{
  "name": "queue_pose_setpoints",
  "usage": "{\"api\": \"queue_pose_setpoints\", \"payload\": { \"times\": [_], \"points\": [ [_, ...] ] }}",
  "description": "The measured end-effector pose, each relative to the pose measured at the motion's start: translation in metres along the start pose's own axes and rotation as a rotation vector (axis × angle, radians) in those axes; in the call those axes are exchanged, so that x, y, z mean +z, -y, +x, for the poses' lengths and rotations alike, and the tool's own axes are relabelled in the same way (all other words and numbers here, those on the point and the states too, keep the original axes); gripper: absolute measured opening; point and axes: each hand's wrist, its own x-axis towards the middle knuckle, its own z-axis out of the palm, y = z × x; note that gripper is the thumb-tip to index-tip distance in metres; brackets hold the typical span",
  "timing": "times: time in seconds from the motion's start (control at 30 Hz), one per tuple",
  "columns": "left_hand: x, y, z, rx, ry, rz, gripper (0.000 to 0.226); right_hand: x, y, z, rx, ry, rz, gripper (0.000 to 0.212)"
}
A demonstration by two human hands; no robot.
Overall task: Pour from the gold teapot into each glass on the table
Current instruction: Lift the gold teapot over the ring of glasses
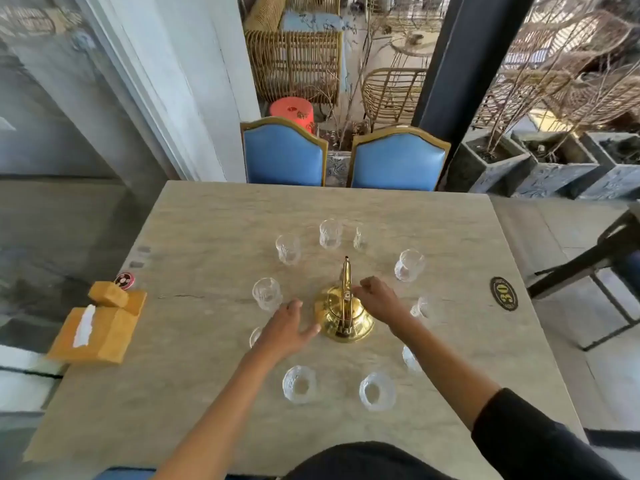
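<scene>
Dark clothing is seen at the near edge, cut off by the frame, with a dark sleeve on the right arm. On the stone table the gold teapot is set upright in the middle of a ring of clear glasses, its spout pointed far. The left hand is held flat beside the pot, fingers straight and spread, thumb tip at or near its side. The right hand is placed at the lid and handle; its fingers are bent, but a grip cannot be confirmed. One glass is largely hidden by the left wrist, another partly by the right forearm. A tissue box is seen near left, a number plaque at right.
</scene>
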Motion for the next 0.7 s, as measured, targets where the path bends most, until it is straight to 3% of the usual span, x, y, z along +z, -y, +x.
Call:
{"api": "queue_pose_setpoints", "payload": {
  "times": [0.13, 0.23, 0.33, 0.7],
  "points": [
    [0.006, 0.015, 0.015, 0.005, 0.021, -0.075, 0.084, 0.021, 0.014, 0.006, 0.118, 0.017, 0.238, 0.045],
    [0.011, 0.016, 0.028, 0.016, 0.047, -0.107, 0.083, 0.031, 0.023, 0.007, 0.181, 0.029, 0.524, 0.026],
    [0.017, 0.020, 0.040, 0.033, 0.075, -0.120, 0.080, 0.037, 0.023, 0.010, 0.212, -0.014, 0.685, 0.021],
    [0.023, 0.015, 0.076, 0.075, 0.197, -0.142, 0.092, 0.056, 0.026, 0.020, 0.286, -0.189, 0.768, 0.029]
  ]
}}
